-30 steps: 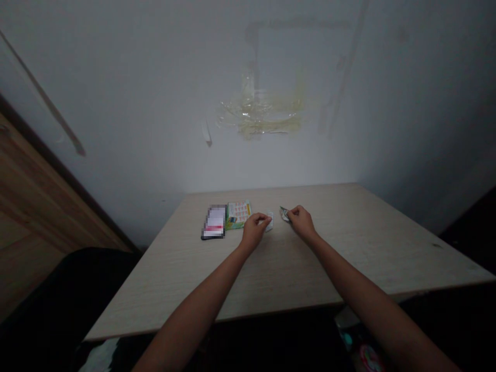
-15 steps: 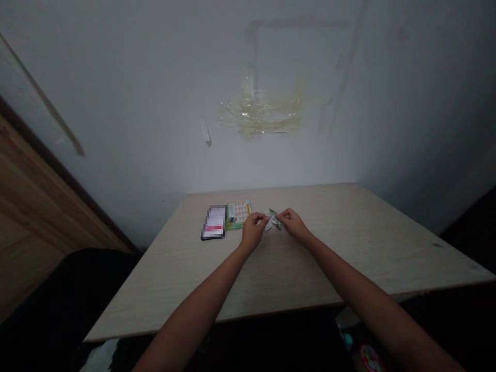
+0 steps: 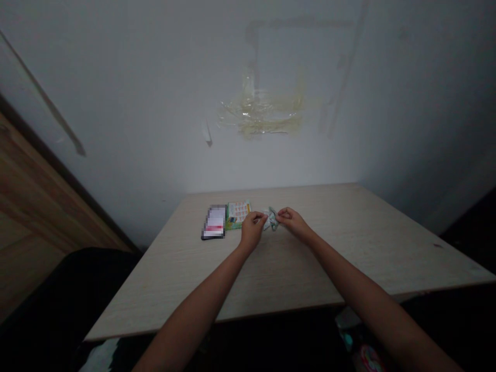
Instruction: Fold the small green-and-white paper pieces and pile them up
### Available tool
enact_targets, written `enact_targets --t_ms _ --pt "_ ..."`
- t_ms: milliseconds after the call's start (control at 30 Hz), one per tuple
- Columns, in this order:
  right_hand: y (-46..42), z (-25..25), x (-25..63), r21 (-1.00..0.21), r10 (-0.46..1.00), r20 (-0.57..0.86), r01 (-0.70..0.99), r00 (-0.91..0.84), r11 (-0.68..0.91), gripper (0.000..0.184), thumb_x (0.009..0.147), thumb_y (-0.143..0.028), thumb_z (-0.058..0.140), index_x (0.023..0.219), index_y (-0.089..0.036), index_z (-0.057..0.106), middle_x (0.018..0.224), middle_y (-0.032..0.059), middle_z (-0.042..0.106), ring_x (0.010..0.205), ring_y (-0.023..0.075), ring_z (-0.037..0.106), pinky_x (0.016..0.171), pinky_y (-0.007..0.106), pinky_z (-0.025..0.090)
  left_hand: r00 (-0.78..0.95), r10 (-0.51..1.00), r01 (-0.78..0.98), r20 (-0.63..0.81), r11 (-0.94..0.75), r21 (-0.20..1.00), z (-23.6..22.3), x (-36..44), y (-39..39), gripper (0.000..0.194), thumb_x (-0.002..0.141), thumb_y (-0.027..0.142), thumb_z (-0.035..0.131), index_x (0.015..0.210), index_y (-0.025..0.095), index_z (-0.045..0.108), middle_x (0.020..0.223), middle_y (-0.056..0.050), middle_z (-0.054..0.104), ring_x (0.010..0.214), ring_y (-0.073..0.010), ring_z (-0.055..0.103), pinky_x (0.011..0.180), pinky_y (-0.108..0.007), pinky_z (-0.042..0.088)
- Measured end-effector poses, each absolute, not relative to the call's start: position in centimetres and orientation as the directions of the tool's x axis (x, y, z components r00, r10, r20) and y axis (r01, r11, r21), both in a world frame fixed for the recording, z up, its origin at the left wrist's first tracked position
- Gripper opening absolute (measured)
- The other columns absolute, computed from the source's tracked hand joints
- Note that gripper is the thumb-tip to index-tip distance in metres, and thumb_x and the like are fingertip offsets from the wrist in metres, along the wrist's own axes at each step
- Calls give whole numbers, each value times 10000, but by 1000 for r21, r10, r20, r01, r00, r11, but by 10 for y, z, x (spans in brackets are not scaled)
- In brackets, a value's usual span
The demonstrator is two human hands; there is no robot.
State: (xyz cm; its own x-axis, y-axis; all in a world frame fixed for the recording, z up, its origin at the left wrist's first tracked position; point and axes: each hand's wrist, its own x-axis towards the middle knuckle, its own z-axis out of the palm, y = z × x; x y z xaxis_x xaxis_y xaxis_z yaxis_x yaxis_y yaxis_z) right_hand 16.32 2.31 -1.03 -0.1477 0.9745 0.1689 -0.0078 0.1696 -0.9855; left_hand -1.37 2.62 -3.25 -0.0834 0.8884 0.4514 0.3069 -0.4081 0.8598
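Between my two hands is a small piece of folded, crinkled paper [image 3: 272,219], green and white, held just above the table. My left hand [image 3: 252,229] pinches its left side between thumb and fingertips. On the other side, my right hand [image 3: 293,222] has its thumb and fingers pressed together at the paper's right edge. The exact folds are too small to make out. Just beyond my left hand lies a green printed packet or booklet [image 3: 238,211], partly covered by that hand.
A phone with a lit, blurred screen [image 3: 214,221] lies left of the booklet. The pale wooden table [image 3: 349,248] meets a wall with old yellowed tape [image 3: 267,121]. A dark chair-like shape [image 3: 73,294] stands at left, and colourful items [image 3: 366,354] sit below the front edge.
The paper has turned and spread between my hands, now showing a bow-like outline with less dark green. Both hands have shifted only slightly.
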Motion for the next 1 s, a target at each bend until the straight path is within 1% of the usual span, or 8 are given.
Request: enact_targets --t_ms 133,233,333,400,533,700,867,1000 --pt "21 -10 164 -985 972 172 -57 -158 165 458 595 -438 781 915 -223 534 808 11 679 795 195 649 784 340 484 -92 891 301 445 -401 865 -31 -13 25 175 808 351 642 772 182 668 821 -30 677 835 -171 626 756 -284 487" --pt "21 -9 165 -981 964 186 -92 -189 172 489 622 -390 771 1032 -230 557 864 23 696 832 200 660 822 355 493 -91 890 299 447 -404 864 -28 -14 24 176 811 349 636 772 179 664 813 -30 674 836 -171 627 764 -284 487" --pt "23 -10 166 -973 956 215 -133 -202 190 541 641 -337 759 1137 -229 573 901 25 703 843 190 666 845 353 491 -89 886 295 455 -413 862 -25 -14 22 173 819 343 626 787 179 668 831 -33 682 847 -171 629 785 -288 488" --pt "24 -10 167 -968 951 231 -143 -204 205 551 648 -313 753 1165 -221 588 917 25 703 843 184 668 849 347 492 -91 885 286 457 -416 863 -25 -14 21 168 819 340 626 801 179 671 853 -37 686 862 -173 629 796 -292 490" --pt "24 -10 167 -966 948 247 -130 -200 224 528 640 -294 758 1141 -207 616 930 37 710 843 191 675 843 356 505 -80 887 244 455 -425 872 -27 -14 22 168 815 342 636 824 179 675 873 -43 684 886 -177 631 805 -297 496" --pt "22 -9 165 -972 958 229 -99 -170 215 507 629 -311 768 1103 -212 617 927 49 720 849 204 682 839 377 518 -72 888 231 455 -428 873 -33 -14 25 193 815 372 644 848 185 680 887 -44 692 901 -179 638 820 -303 502" --pt "24 -12 164 -974 960 223 -81 -170 212 511 616 -328 775 1084 -214 605 896 34 710 806 191 677 822 369 520 -75 886 231 457 -430 873 -33 -14 25 171 807 354 654 846 191 687 908 -48 696 920 -184 637 836 -313 499" --pt "25 -15 164 -976 962 218 -39 -162 215 514 611 -353 780 1073 -213 601 863 22 699 789 190 672 786 356 526 -77 884 267 461 -427 864 -30 -15 24 158 807 346 652 829 194 688 907 -47 694 921 -187 633 829 -310 498"
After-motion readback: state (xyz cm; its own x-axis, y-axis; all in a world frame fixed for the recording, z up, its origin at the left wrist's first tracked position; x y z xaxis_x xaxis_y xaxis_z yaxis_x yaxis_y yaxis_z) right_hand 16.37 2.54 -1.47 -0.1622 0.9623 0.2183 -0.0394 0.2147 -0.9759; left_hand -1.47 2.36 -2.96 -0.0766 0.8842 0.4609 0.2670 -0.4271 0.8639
